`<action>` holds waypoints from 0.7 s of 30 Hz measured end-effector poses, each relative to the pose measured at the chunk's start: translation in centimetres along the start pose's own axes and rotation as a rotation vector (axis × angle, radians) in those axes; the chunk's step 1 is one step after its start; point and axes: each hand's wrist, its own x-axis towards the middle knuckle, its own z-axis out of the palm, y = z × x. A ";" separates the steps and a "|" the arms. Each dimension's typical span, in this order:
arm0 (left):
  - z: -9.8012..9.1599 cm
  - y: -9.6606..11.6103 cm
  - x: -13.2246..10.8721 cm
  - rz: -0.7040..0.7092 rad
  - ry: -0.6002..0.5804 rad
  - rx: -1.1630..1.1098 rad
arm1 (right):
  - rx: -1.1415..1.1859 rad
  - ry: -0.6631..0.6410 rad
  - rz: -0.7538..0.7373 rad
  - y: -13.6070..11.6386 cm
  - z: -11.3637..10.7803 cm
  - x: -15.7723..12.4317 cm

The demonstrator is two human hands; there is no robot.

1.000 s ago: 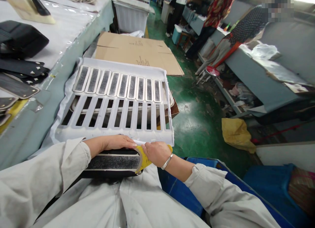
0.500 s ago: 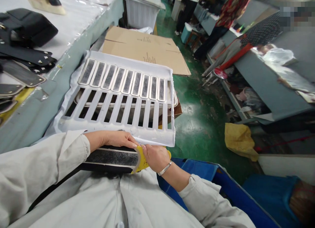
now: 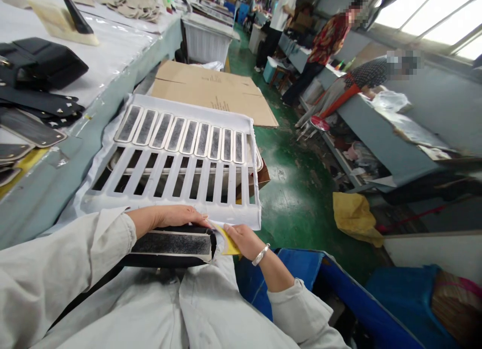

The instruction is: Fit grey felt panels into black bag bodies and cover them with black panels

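Note:
At my waist is a black bag-like piece (image 3: 161, 260), with a dark panel edged in cream (image 3: 176, 242) lying along its face. My left hand (image 3: 171, 217) is closed over the upper edge of the black piece, its fingertips reaching the yellow sheet-like piece (image 3: 230, 243). Thumb and fingers of my right hand (image 3: 244, 240) pinch that yellow piece just beyond the right end of the panel. In front stands a white slotted rack (image 3: 181, 207) bearing a row of similar cream-edged dark panels (image 3: 173, 134); the slots nearer me show open gaps.
To the left, a table (image 3: 124, 47) carries a black leather item (image 3: 48, 63) and studded dark strips (image 3: 41, 103). Flattened cardboard (image 3: 214, 88) lies behind the rack. A blue bin (image 3: 301, 263) is at my right, near a yellow cloth (image 3: 356, 216). Other people stand farther off.
My right hand has moved slightly right with the yellow piece, which no longer covers the panel's right end. My left hand stays near the upper edge. The view has tilted upward.

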 end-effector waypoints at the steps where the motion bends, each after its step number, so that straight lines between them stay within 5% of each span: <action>1: -0.1 0.0 0.1 -0.007 -0.004 -0.002 | 0.101 0.013 -0.002 0.0 -0.3 0.0; 8: 0.1 0.1 1.2 -0.066 -0.055 -0.062 | 0.842 0.245 -0.293 -2.7 1.3 1.6; 13: -0.1 0.4 1.6 -0.031 -0.026 0.018 | 0.953 0.245 -0.276 -3.7 3.9 3.6; 21: 0.9 -0.3 2.3 0.044 -0.055 0.020 | 1.095 0.089 -0.276 -4.3 4.6 4.2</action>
